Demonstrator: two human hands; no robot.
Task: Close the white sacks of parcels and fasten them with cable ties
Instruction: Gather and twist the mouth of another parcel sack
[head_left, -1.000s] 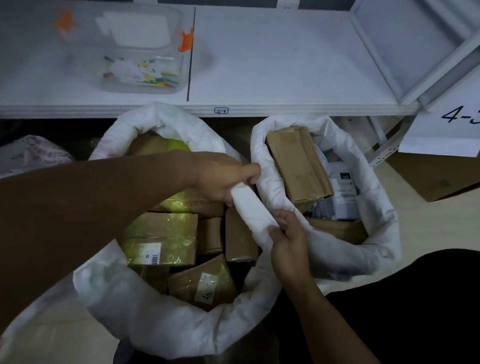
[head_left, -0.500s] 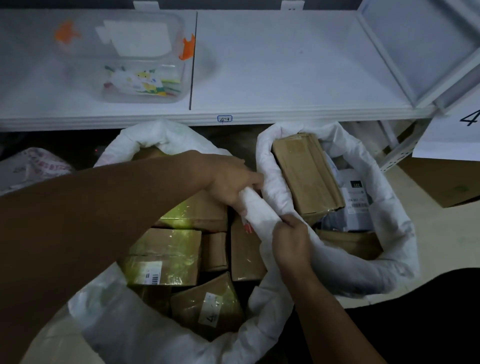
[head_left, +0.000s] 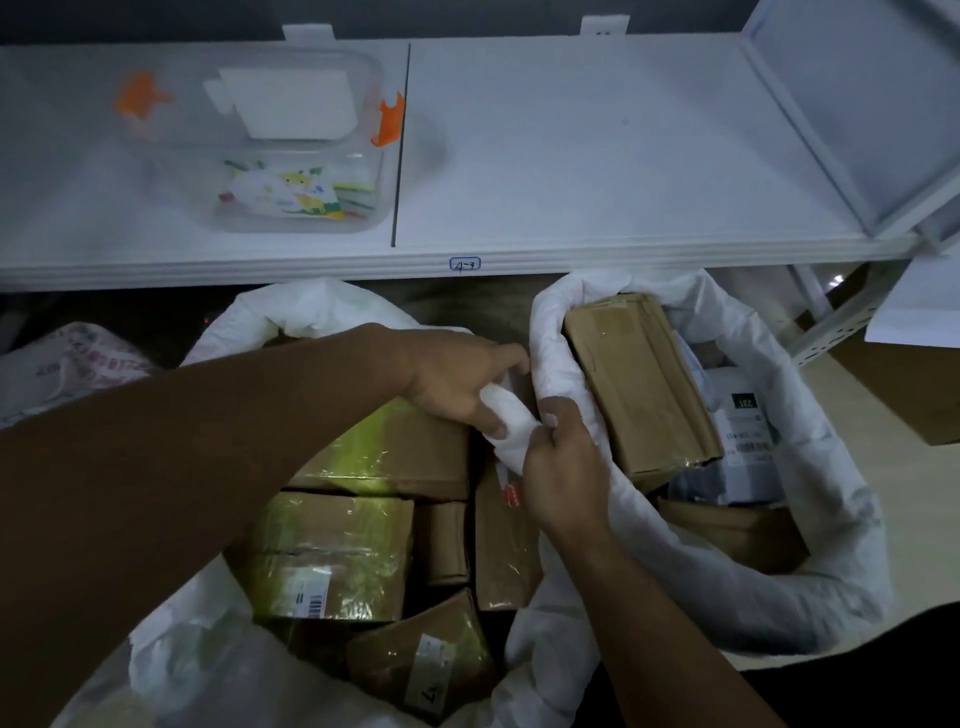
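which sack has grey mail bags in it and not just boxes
The right sack: grey labelled bags lie beside its long brown box. The left sack shows only brown taped boxes.

Held the left arm stretched across from the left, left hand (head_left: 457, 379) curled round the rolled sack rim (head_left: 511, 434); gripped the same rim with the right hand (head_left: 566, 467), fingers curled, hands close together.
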